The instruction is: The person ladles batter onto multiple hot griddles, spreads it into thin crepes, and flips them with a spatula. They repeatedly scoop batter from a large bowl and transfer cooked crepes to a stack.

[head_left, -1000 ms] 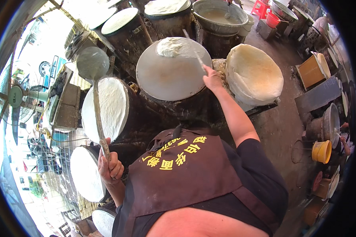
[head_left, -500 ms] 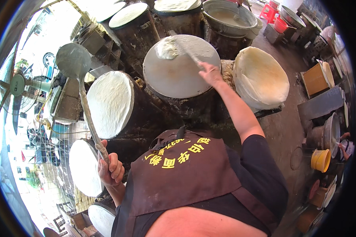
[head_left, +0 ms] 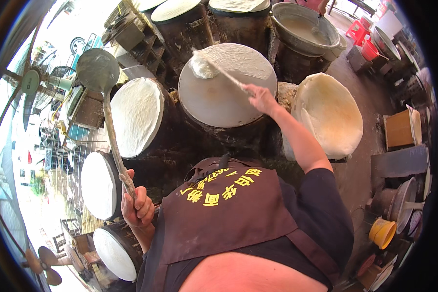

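Right hand (head_left: pixel 264 100): fingers closed on the stick (head_left: pixel 223 73), far end at the batter lump (head_left: pixel 204 69), upper left on the griddle (head_left: pixel 219 100). Left hand (head_left: pixel 138 208) grips the ladle (head_left: pixel 111 127) (well clear, good). I'd sweep flat, light, even pressure.

White batter lump (head_left: pixel 202 69) on round griddle (head_left: pixel 211 100)
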Demonstrator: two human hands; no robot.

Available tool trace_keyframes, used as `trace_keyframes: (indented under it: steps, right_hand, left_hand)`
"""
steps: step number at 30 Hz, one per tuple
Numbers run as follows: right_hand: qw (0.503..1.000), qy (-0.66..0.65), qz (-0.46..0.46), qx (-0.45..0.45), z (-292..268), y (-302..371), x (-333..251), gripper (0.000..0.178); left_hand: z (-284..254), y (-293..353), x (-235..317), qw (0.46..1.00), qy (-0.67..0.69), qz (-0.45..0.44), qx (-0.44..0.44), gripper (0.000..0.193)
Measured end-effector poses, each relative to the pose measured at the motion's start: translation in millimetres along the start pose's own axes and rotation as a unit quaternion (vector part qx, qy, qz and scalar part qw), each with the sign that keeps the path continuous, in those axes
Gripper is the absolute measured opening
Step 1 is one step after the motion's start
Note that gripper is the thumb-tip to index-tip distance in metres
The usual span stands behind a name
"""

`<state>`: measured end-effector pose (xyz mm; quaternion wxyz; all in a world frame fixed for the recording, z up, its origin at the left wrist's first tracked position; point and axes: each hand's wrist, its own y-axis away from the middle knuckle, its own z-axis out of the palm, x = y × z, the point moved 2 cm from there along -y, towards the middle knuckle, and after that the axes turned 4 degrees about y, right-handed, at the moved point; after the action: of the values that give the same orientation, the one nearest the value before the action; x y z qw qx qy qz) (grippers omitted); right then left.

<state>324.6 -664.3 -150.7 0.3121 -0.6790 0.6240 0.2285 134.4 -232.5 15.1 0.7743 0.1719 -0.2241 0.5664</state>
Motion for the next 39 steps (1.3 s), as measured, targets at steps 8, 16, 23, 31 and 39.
trace_keyframes:
  steps: [8,16,23,31,39]
  right_hand:
    - [0.998,0.034,0.054,0.030,-48.4,-35.7,53.1,0.049]
    - [0.989,-0.033,-0.110,-0.095,-39.3,-11.8,40.8,0.049]
    - [0.995,0.054,-0.085,0.028,-31.4,-71.5,61.6,0.046]
    - [0.990,0.003,-0.107,-0.092,-83.1,-29.3,64.1,0.038]
    - [0.971,0.039,-0.179,-0.151,-49.7,-63.8,38.7,0.037]
  left_hand:
    - [15.0,9.4,-23.2,0.999,0.002,-0.003,-0.048,0.062]
    - [30.7,20.5,-30.8,0.999,0.010,0.027,-0.019,0.065]
    - [49.3,17.7,-33.0,0.999,0.002,0.044,-0.006,0.060]
    - [47.0,32.0,-40.3,0.998,0.035,0.054,0.007,0.060]
    - [63.2,25.5,-43.0,0.999,0.015,0.033,0.018,0.060]
